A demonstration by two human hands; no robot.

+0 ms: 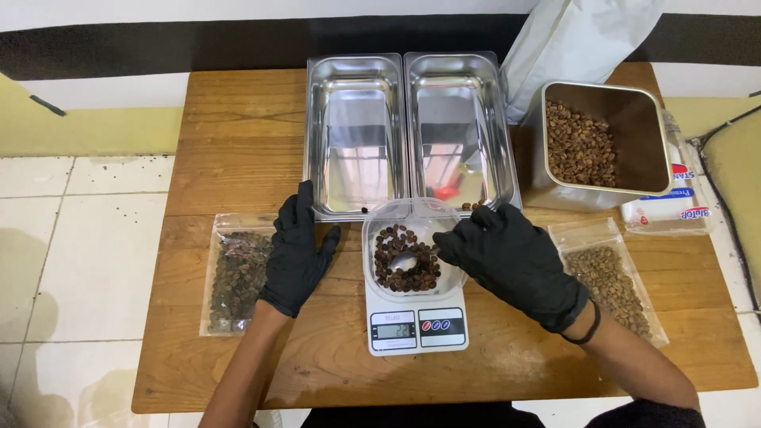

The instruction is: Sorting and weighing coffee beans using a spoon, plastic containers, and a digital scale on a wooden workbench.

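Nearest the person, a small white digital kitchen scale [418,326] sits on the wooden table [507,364], and on it stands a clear plastic bowl [412,252] holding dark roasted coffee beans [406,257]. The right hand [515,261], in a black glove, reaches over the bowl's right rim with its fingers [453,246] bent together at the beans; whether they pinch a bean I cannot tell. The left hand [296,252], also gloved in black, rests flat on the table just left of the bowl, fingers spread and released, holding nothing. Beneath its outer edge lies a clear zip bag of dark beans [235,281]; to the right of the scale lies a clear zip bag of paler beans [610,281]. Farther back, two shiny rectangular steel pans [408,131] stand side by side, almost empty, a few beans lying at their near ends. To their right stands a deep square steel container [634,139] partly filled with pale beans, with a large white bag [571,43] behind it.
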